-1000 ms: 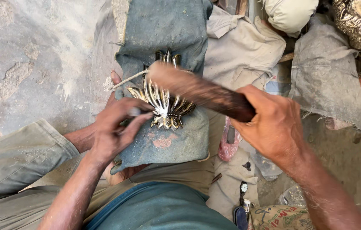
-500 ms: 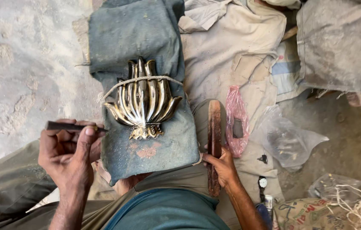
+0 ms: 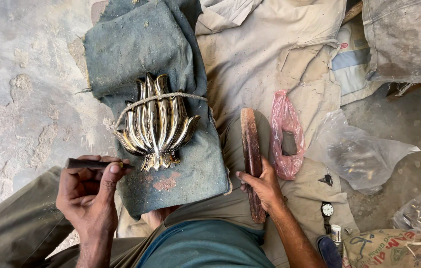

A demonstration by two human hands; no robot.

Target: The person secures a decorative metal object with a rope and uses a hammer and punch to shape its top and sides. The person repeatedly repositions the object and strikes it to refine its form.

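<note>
From the head camera, looking down, the left hand (image 3: 87, 194) is closed around a thin dark metal punch (image 3: 93, 163), pinched between thumb and fingers. The punch lies level, and its tip points at the bottom of a shiny brass leaf-shaped ornament (image 3: 157, 125). The ornament lies flat on a dusty blue-grey cloth pad (image 3: 141, 44), and a pale cord (image 3: 157, 99) runs across it and ties it down. The right hand (image 3: 262, 185) rests on a long brown wooden mallet (image 3: 251, 149), with its fingers curled over the lower part. The mallet lies on the person's trouser leg, just to the right of the pad and apart from the ornament. Near the mallet sits a pink plastic bag (image 3: 285, 131). Further right are a clear plastic bag (image 3: 356, 151) and a wristwatch (image 3: 326, 210) on a beige cloth.
</note>
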